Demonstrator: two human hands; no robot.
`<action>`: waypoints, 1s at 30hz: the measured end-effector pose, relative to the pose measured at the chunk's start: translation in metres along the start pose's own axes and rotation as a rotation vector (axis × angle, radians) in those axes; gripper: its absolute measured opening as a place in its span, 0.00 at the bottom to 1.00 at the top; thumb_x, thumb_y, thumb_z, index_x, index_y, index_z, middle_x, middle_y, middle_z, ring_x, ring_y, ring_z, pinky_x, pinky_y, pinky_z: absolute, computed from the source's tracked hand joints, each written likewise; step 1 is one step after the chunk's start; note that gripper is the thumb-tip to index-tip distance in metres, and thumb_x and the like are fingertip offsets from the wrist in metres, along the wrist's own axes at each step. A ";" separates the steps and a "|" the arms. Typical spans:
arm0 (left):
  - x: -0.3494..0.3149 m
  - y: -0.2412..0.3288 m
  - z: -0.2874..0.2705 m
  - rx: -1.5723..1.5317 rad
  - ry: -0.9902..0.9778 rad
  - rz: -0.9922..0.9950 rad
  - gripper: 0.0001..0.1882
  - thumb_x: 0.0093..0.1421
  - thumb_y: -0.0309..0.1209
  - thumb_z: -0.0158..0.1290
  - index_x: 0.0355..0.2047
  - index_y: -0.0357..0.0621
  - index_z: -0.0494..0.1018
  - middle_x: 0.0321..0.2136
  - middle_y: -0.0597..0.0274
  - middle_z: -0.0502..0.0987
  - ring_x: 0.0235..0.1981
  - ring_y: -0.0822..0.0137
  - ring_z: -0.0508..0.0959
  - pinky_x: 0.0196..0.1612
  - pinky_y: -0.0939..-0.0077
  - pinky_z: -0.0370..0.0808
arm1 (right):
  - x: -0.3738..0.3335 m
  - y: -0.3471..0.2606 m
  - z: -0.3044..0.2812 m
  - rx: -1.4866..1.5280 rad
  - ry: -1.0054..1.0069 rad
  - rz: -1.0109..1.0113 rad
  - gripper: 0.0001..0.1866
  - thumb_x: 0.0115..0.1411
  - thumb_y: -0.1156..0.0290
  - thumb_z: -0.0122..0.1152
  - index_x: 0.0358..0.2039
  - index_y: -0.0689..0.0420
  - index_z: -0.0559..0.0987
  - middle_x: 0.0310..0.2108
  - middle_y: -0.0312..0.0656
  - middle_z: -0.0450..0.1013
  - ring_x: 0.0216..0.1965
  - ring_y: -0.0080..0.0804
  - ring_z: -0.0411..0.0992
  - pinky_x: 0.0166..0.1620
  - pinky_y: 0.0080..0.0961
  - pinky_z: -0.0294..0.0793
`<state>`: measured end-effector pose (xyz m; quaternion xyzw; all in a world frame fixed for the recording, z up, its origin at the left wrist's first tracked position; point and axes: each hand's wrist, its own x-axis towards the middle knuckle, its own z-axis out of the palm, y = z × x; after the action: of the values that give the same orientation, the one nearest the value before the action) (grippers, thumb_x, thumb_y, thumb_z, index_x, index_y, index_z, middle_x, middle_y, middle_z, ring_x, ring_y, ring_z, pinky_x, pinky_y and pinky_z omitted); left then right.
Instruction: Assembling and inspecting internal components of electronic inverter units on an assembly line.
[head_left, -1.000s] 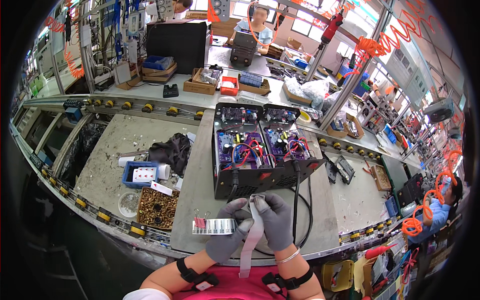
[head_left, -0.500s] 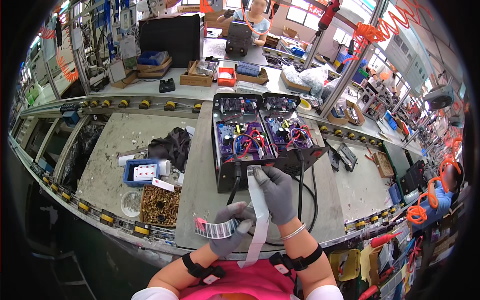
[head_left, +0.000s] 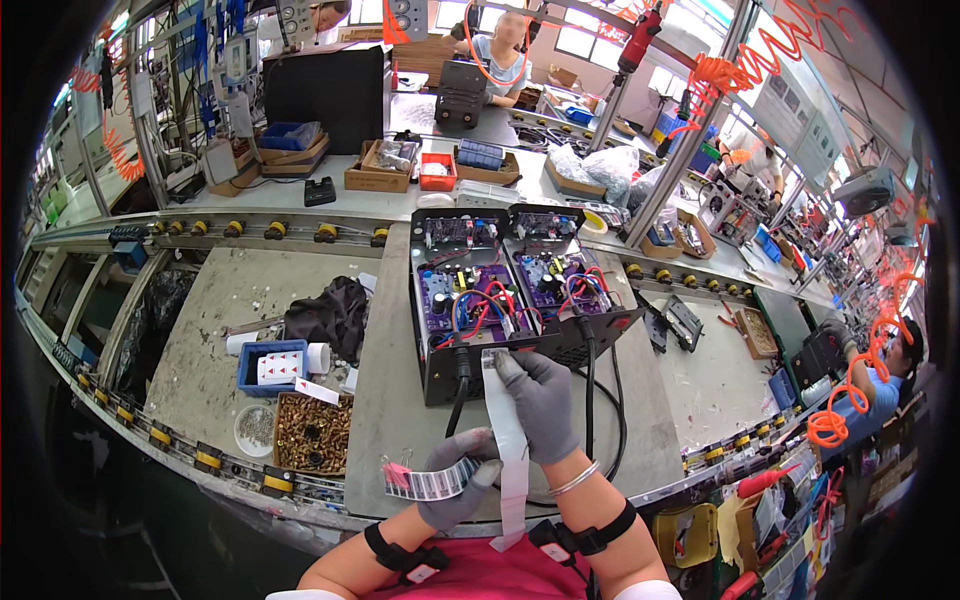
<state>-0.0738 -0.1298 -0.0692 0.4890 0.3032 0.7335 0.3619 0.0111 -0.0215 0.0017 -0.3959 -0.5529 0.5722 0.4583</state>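
My left hand (head_left: 455,490), in a grey glove, pinches a strip of printed labels (head_left: 425,484) that curls out to the left. A binder clip with something pink hangs at the strip's outer end. My right hand (head_left: 543,408), also gloved, grips the upper part of a long whitish strip (head_left: 508,450) between thumb and fingers. A small dark-printed piece shows at its top; its lower end hangs toward my lap. Whether both strips are one piece I cannot tell. Just beyond are two open black metal cases, left (head_left: 432,375) and right (head_left: 575,345), with purple circuit boards, coloured wires and black cables.
On the left lie a blue bin (head_left: 244,378) of white cards, a box of brass-coloured fittings (head_left: 312,435), a white dish (head_left: 243,440) and dark cloth (head_left: 330,318). Roller rails (head_left: 275,231) cross behind. A co-worker (head_left: 505,60) handles a black case opposite; another sits at right.
The view has shifted slightly, so the cases and bench appear lower and further left. Both hands keep their grips on the strips, with little movement relative to the cases.
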 end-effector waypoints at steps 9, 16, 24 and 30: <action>0.001 -0.002 -0.002 0.050 -0.039 0.017 0.18 0.57 0.22 0.50 0.48 0.37 0.63 0.34 0.56 0.75 0.34 0.70 0.75 0.38 0.75 0.73 | 0.001 0.000 0.002 -0.008 0.019 -0.039 0.12 0.60 0.68 0.59 0.32 0.66 0.80 0.23 0.31 0.74 0.23 0.12 0.64 0.24 0.14 0.63; -0.001 -0.005 -0.006 0.046 -0.078 0.037 0.20 0.58 0.20 0.49 0.51 0.41 0.60 0.40 0.54 0.74 0.39 0.68 0.75 0.42 0.72 0.73 | 0.000 -0.002 0.005 -0.019 0.042 -0.039 0.11 0.60 0.69 0.58 0.34 0.66 0.80 0.23 0.31 0.74 0.24 0.12 0.64 0.26 0.14 0.64; -0.001 -0.006 -0.004 0.077 -0.046 0.082 0.23 0.58 0.23 0.50 0.52 0.41 0.58 0.36 0.55 0.72 0.34 0.70 0.73 0.39 0.75 0.72 | 0.000 0.002 0.006 -0.103 0.094 -0.110 0.11 0.60 0.68 0.58 0.29 0.65 0.80 0.19 0.31 0.72 0.21 0.13 0.64 0.23 0.16 0.64; -0.001 -0.013 -0.007 0.024 -0.074 0.089 0.24 0.60 0.26 0.49 0.55 0.44 0.56 0.33 0.54 0.72 0.29 0.72 0.72 0.31 0.78 0.71 | -0.001 0.000 0.005 -0.134 0.114 -0.105 0.12 0.59 0.68 0.59 0.26 0.64 0.80 0.17 0.31 0.71 0.19 0.13 0.63 0.22 0.17 0.64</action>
<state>-0.0773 -0.1244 -0.0825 0.5330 0.2765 0.7266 0.3338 0.0063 -0.0236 0.0025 -0.4280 -0.5831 0.4856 0.4910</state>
